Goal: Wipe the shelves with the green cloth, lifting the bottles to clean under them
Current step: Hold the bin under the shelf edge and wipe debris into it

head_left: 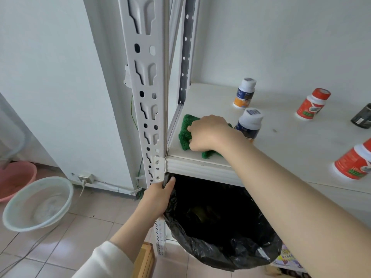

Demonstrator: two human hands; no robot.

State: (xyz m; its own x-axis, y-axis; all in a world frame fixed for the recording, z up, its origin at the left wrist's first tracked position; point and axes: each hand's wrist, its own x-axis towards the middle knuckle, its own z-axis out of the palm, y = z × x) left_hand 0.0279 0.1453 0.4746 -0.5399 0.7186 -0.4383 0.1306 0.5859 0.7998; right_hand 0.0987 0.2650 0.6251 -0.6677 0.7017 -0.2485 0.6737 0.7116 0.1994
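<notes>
Just below and to the right of the rack's white slotted upright (pixel 147 97), the left hand (pixel 158 194) has its fingers curled tight round the rim of a black bin bag (pixel 220 237), holding the mouth open under the shelf board (pixel 291 141).

Right of the upright, in the board's front left corner, lies the green cloth (pixel 185 131). It is bunched and mostly hidden, so it has no clear heading; the part that shows runs front to back beside the side rail. The right hand (pixel 208 133) covers it, fingers bent down and gripping it.

Further right, the blue-labelled bottle (pixel 250 123) stands upright, cap up, touching or just beside that wrist. A rightward sweep without lifting it first would likely knock it over, perhaps off the front edge. The red bottles (pixel 313 104) stand well apart, also upright.
</notes>
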